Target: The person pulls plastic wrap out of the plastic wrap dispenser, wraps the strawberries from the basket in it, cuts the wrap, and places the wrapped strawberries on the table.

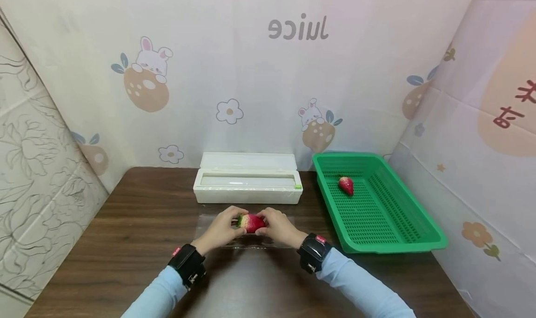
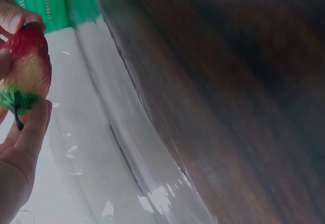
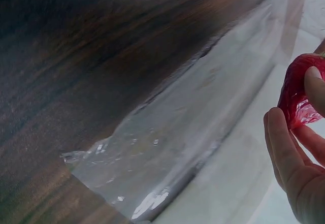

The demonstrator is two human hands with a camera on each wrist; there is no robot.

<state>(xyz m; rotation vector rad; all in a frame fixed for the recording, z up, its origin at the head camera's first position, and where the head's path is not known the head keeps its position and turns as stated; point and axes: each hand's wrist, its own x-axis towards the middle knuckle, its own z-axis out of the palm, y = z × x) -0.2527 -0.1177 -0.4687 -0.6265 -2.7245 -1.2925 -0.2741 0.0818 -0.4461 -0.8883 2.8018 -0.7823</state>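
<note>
Both hands hold one red strawberry [image 1: 252,223] between them over a sheet of clear film [image 1: 205,225]. My left hand [image 1: 223,228] pinches its pale, leafy end; in the left wrist view the green leaves and dark stem of the strawberry [image 2: 31,64] show beside the fingers. My right hand [image 1: 279,226] grips the red tip, and the right wrist view shows thumb and fingers around the strawberry [image 3: 294,92]. The film [image 3: 203,97] lies spread on the dark table, its near edge wrinkled.
Behind the hands stands a white film box [image 1: 247,196] with its lid raised. At the right is a green basket [image 1: 398,248] with another strawberry [image 1: 345,185] inside. The brown wooden table [image 1: 125,225] reaches a patterned curtain at the back.
</note>
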